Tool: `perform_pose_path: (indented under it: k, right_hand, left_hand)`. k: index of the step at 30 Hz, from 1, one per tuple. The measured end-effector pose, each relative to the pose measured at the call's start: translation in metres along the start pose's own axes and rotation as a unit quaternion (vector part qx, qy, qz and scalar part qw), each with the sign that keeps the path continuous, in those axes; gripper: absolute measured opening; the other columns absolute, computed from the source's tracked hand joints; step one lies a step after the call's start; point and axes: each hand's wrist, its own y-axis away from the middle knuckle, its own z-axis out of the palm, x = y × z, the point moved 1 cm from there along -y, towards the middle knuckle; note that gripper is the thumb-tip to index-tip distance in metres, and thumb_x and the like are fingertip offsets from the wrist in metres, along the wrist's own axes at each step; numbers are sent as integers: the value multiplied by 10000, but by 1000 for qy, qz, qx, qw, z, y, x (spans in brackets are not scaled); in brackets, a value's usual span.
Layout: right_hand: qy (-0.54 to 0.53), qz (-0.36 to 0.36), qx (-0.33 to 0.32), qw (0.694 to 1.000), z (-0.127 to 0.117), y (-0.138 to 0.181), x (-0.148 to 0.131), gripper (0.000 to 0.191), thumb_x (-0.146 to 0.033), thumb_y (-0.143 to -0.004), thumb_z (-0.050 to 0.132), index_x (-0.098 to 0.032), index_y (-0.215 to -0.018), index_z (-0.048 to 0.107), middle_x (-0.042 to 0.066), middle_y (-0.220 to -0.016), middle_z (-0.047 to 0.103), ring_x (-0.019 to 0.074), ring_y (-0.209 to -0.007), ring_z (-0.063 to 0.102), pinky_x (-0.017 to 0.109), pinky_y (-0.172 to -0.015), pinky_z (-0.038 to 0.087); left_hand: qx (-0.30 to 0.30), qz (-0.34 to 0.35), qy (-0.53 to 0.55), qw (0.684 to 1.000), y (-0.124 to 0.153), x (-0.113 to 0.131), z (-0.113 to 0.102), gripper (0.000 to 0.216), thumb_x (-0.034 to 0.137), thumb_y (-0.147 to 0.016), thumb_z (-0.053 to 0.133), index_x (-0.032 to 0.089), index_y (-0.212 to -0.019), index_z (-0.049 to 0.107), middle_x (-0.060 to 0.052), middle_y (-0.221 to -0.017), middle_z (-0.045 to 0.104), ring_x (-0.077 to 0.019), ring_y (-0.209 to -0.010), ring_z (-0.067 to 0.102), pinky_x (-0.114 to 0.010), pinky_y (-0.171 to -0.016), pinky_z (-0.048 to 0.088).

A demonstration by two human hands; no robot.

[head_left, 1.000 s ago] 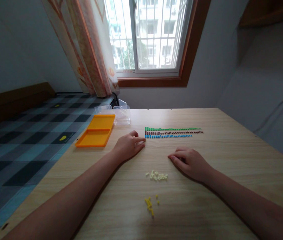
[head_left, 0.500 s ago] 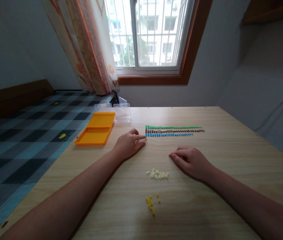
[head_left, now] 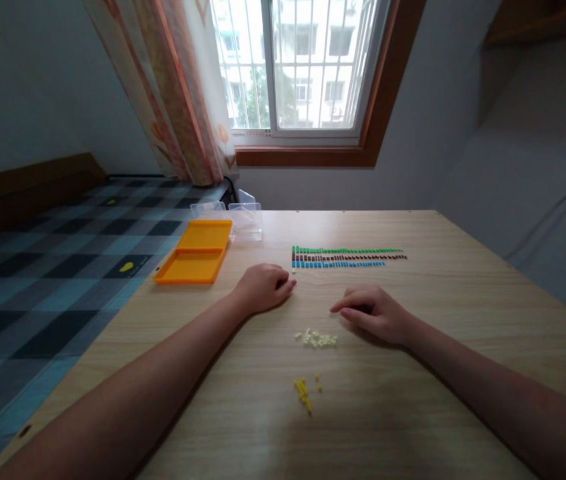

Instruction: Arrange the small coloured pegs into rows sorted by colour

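Observation:
My left hand [head_left: 265,288] rests on the table with its fingers curled in and nothing visible in it. Just beyond its fingertips lies a single cream piece [head_left: 293,271], below the left end of the blue row [head_left: 317,265]. Above that row run a brown row [head_left: 333,258] and a green row [head_left: 333,251] of small blocks. My right hand [head_left: 375,313] is open, with index finger and thumb apart and nothing between them. It hovers or rests beyond a pile of cream pieces [head_left: 317,339]; contact with the table is unclear. Nearer to me lie several yellow pieces [head_left: 303,393].
An open orange case [head_left: 193,267] lies left of my left hand. Clear plastic boxes [head_left: 245,223] stand behind it at the table's far edge. A checkered bed [head_left: 63,267] adjoins the wooden table [head_left: 443,280] on the left; a window [head_left: 313,73] is ahead.
My left hand has drawn back slightly from the cream piece and curled its index finger, leaving the piece in view. My right hand has moved a little left, toward the cream pile. The view has tilted slightly.

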Motion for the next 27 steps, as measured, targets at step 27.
perform_pose_path:
  k: [27]
  right_hand:
    - [68, 29, -199, 977, 19, -61, -22, 161, -363, -769, 751, -206, -803, 749, -44, -588, 568, 91, -529, 475, 213, -500, 309]
  left_hand:
    - [-34, -44, -27, 998, -7, 8, 4, 426, 541, -906, 495, 206, -689, 642, -38, -729, 676, -182, -671, 582, -295, -563, 294]
